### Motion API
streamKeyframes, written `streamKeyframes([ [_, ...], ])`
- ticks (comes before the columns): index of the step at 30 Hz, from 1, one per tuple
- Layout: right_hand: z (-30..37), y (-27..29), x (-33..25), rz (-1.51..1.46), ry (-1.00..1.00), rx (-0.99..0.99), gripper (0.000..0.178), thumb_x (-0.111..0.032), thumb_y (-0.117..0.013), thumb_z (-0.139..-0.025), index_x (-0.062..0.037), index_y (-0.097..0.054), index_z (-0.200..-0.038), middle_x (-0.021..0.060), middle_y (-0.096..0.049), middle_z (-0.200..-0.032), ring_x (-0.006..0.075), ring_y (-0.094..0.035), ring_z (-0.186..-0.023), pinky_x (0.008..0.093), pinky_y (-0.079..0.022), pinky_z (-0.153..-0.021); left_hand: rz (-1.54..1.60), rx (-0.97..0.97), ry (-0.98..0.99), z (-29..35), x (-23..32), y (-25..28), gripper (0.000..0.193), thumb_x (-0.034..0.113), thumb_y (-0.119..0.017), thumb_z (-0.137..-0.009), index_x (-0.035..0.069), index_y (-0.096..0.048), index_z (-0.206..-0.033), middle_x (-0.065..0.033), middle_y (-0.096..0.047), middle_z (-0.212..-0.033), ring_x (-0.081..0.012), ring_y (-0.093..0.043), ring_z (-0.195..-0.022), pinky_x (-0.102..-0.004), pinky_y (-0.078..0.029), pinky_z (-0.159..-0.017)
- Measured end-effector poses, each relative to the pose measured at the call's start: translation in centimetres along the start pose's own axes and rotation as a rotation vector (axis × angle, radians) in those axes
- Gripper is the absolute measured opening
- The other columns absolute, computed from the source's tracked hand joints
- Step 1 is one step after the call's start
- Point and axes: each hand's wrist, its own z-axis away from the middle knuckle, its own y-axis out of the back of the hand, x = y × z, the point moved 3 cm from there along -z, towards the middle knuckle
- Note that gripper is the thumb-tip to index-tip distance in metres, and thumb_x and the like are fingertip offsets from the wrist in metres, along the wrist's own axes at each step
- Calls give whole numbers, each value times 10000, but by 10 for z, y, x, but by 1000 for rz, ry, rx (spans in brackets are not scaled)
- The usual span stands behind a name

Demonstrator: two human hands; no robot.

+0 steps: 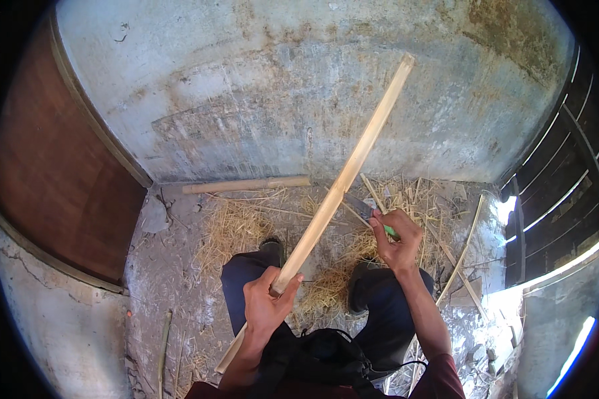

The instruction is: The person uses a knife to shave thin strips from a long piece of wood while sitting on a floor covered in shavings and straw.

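A long, pale split-bamboo slat (363, 146) slants up and away to the right, its far end before the wall. My left hand (266, 299) is closed round its near end. In my right hand (399, 241) is a knife with a green handle (391, 232), fingers wrapped round it. The knife's blade (359, 205) points up and left, its tip at the slat's right edge by a node-like bump; whether it touches or cuts in, I cannot tell. Below my left hand, a thin pale strip (231, 349) shows beside my forearm.
A round bamboo pole (246, 185) lies along the foot of the stained wall (279, 113). Heaps of shavings (236, 226) surround my feet. Long thin strips (469, 233) lie at the right, near dark slatted boards (556, 193). A brown panel (66, 153) stands at the left.
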Motion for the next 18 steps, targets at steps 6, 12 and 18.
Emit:
streamKeyframes([
  [6, 4, -2, -5, 11, -1, -36, 96, 5, -863, -859, -38, -798, -915, 99, -768, -848, 233, -759, -722, 328, -574, -609, -58, -31, 13, 5, -9, 5, 317, 202, -891, -920, -1, -667, -826, -86, -597, -601, -75, -536, -484, -300, -406, -450],
  [12, 6, -2, -12, 6, 18, -163, 112, 53, -857, -846, 9, -777, -911, 146, -741, -820, 239, -732, -709, 334, -548, -605, -57, -61, -2, 9, -12, 6, 296, 204, -892, -914, 9, -681, -840, -90, -621, -612, -123, -580, -473, -310, -431, -460],
  [18, 4, 0, -2, -23, 76, -110, 99, -42, -887, -846, -76, -807, -892, 50, -739, -807, 194, -706, -624, 331, -517, -518, -15, -60, -12, 17, -19, 5, 290, 178, -914, -889, 3, -690, -828, -41, -543, -593, -60, -449, -508, -297, -337, -463],
])
